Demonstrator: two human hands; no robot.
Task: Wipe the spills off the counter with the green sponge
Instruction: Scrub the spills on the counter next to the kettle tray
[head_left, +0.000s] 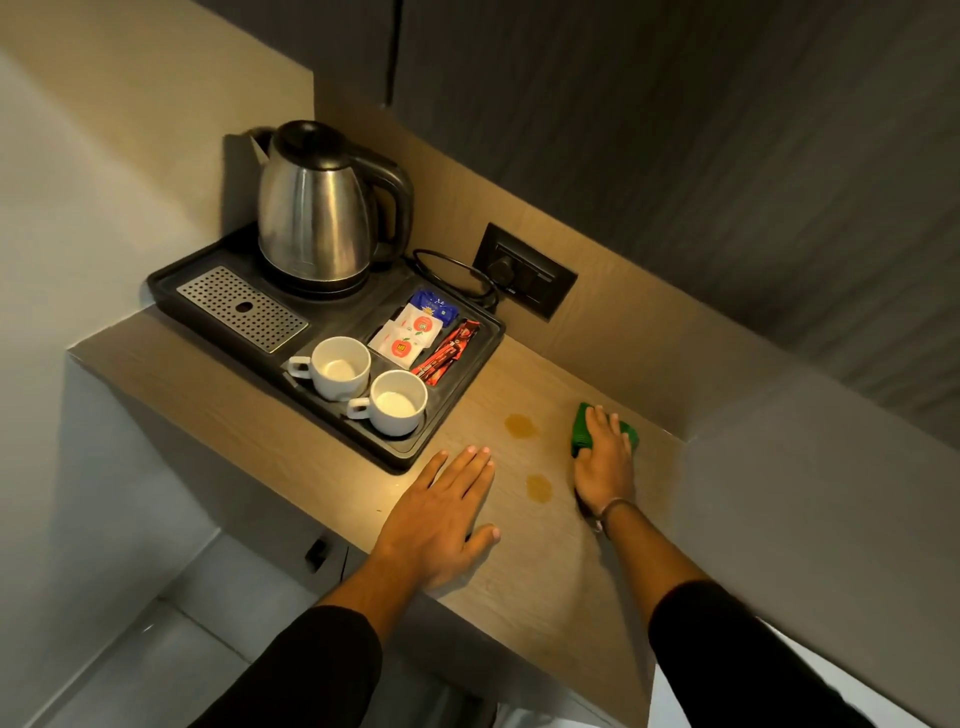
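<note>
A light wooden counter (530, 582) carries two small brownish spills: one spill (520, 425) lies near the black tray's corner, the other spill (539, 488) lies closer to me. My right hand (605, 460) presses down on the green sponge (581, 427) at the right of the spills, by the back wall; only the sponge's left and far edges show around my fingers. My left hand (441, 514) rests flat on the counter, fingers spread, left of the nearer spill and holding nothing.
A black tray (400, 457) at the left holds a steel kettle (317, 213), two white cups (340, 366) (397, 402), sachets (415, 332) and a metal drip grid (241, 309). A wall socket (524, 270) with the kettle's cord sits behind. The counter's front edge drops to the floor.
</note>
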